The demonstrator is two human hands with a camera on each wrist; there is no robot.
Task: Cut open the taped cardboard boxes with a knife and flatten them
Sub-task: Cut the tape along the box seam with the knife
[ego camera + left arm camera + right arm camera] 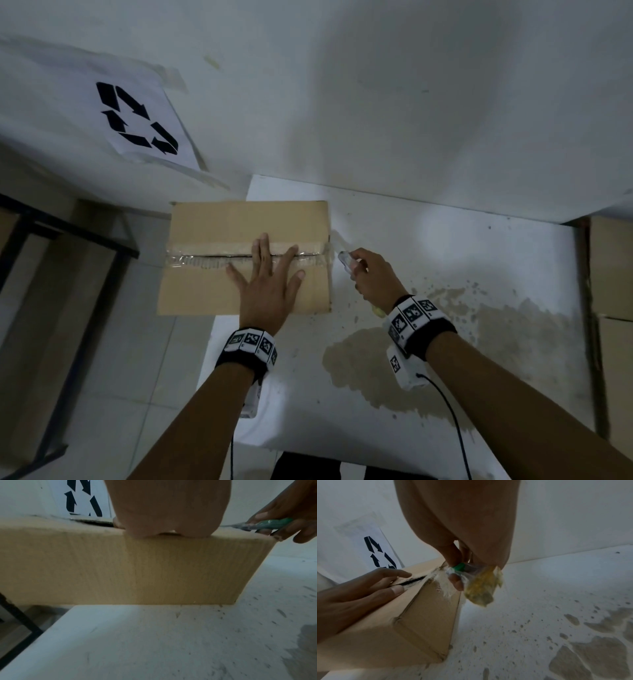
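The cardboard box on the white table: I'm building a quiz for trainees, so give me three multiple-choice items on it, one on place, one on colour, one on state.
1. Where does the cardboard box sit?
A. middle of the table
B. over the table's left edge
C. on the floor

2. What colour shows on the knife handle?
A. green
B. red
C. black

3. How is the taped seam?
A. sealed
B. slit, dark gap showing
C. flaps folded wide open

Answers:
1 B, its left part overhangs the white table.
2 A, green shows in the right hand grip.
3 B, a dark slit runs under the flat left hand.
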